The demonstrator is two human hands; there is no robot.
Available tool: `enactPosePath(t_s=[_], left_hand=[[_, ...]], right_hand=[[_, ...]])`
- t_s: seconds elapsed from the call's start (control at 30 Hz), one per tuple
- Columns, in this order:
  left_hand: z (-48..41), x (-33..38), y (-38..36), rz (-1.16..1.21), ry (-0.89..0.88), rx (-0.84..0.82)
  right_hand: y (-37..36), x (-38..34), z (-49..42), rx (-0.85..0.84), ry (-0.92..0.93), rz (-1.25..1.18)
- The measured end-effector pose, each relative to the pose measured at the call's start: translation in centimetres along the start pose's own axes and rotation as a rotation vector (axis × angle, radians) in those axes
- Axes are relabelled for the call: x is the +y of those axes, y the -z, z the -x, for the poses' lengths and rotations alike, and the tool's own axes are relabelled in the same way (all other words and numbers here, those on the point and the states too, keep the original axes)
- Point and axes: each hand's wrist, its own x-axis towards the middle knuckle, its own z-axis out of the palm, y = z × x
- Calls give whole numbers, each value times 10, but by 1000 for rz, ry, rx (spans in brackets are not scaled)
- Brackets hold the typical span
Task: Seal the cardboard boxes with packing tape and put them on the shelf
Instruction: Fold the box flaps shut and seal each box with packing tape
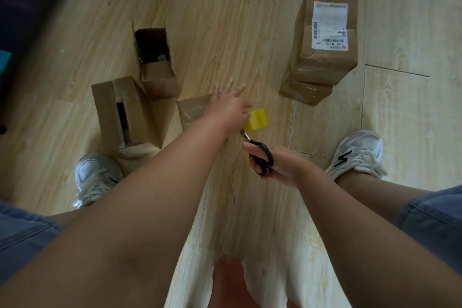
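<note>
My left hand (228, 107) reaches over a small cardboard box (191, 112) whose top shines with tape. Three fingers are spread straight, while the thumb side pinches a yellow tape roll (258, 120) just right of the box. My right hand (277, 164) grips black scissors (261, 156), and their blades point up at the tape below my left hand. Two open boxes stand to the left, a large one (110, 112) and a narrow one (156, 57). On the right, a sealed box with a white label (325, 40) lies on another sealed box (305, 94).
Everything sits on a light wooden floor (225, 20). My white sneakers stand at the left (96, 177) and the right (357, 152). Dark furniture (32, 7) runs along the upper left edge, with something pink at the corner.
</note>
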Motion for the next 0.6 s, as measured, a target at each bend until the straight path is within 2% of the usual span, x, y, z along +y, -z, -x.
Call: enactPosePath(t_s=[0.1,0.43,0.53,0.6], left_hand=[[-11,2,-4,-110,55,-113],[-10,-7,-6,-4,123,-68],[-10,-7,-3,71,131,-66],[-10,-7,-1,119,132,-64]], right_hand=[[1,-1,-2,-9,2,0],[-2,-3,0,36,38,146],[0,-1,-1,72,-46,252],[4,4,-4,119,-135,434]])
